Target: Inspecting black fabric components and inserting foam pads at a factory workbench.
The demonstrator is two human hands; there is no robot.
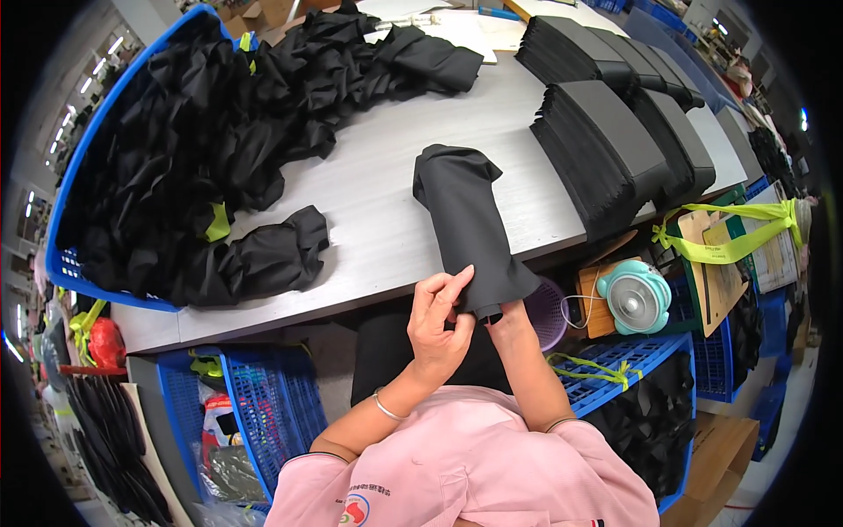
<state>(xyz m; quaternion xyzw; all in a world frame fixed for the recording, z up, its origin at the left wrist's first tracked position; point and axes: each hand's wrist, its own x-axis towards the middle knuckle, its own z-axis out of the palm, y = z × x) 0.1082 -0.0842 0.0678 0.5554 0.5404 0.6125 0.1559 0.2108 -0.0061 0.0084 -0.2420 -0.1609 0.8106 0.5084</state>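
Your left hand (439, 323), fingers curled nearly closed, pinches the left edge of a black fabric tube (474, 220). Your right hand is hidden inside; its grip cannot be told. The tube reaches over the counter (378, 167), between heaped black cloth (176, 140) and stacked black pieces (597, 132).

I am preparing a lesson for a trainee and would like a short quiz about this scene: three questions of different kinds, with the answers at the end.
1. What do the fingers of the left hand touch?
a) a hammer
b) a long piece of black cloth
c) a glass cup

2. True or false: the round fan is to the right of the left hand.

3. Fill in the colour: on the left side, the big dark heap is in and around a ____ basket.

Key: 1. b; 2. true; 3. blue.
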